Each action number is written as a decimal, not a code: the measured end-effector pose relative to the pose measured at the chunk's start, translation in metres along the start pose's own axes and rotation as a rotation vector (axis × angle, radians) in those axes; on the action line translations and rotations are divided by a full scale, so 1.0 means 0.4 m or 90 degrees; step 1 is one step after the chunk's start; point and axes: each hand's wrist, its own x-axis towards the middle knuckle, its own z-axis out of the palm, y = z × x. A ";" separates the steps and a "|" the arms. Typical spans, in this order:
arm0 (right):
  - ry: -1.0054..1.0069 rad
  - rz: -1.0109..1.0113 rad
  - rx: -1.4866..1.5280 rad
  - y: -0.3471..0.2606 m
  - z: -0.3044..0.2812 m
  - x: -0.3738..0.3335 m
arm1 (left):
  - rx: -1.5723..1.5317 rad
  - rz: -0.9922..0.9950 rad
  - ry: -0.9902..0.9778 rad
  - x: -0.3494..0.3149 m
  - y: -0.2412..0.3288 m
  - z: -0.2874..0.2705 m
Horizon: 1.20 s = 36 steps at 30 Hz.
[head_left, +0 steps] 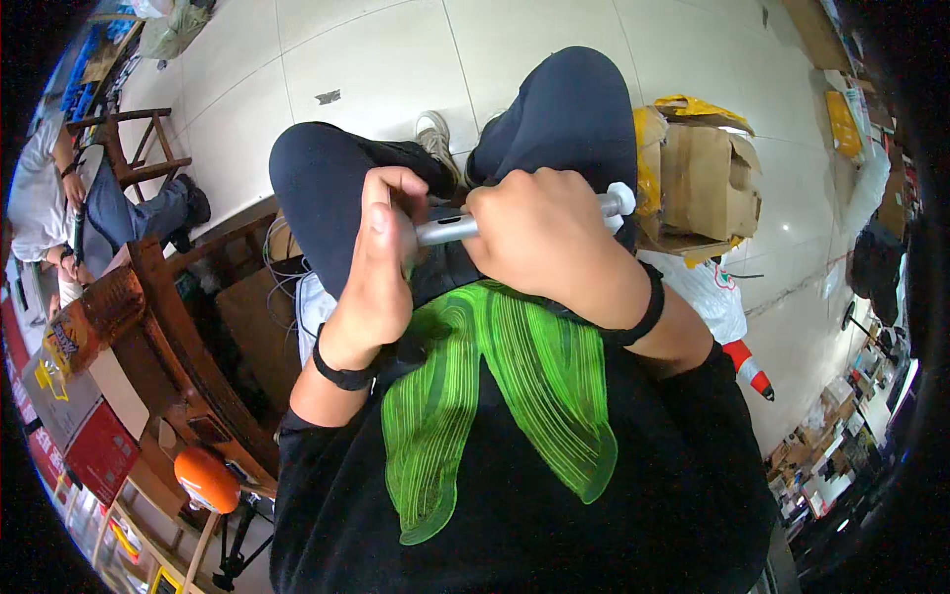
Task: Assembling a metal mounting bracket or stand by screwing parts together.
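Note:
My right hand (539,233) is wrapped round a silvery-grey tube (447,231), held nearly level above my lap. Past the little-finger side of that fist sticks out the tube's pale, knobbed end (618,201). The other end, with a dark slot in its side, points at my left hand (381,262). That hand is upright with its palm toward the tube and its fingers apart, partly bent and slightly blurred. Whether the palm touches the tube's tip I cannot tell. Below both hands, a green striped leaf-like print (544,386) shows on my black top.
An opened cardboard box (698,183) with yellow wrapping stands right of my knee, near a white plastic bag (708,297). At the left are a dark wooden table (188,346) and an orange rounded object (206,480). Another person (119,193) sits beyond, beside a wooden stool (148,148).

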 end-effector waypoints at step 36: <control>0.037 0.015 -0.006 -0.003 -0.006 0.013 | -0.029 0.112 0.015 0.020 -0.004 0.021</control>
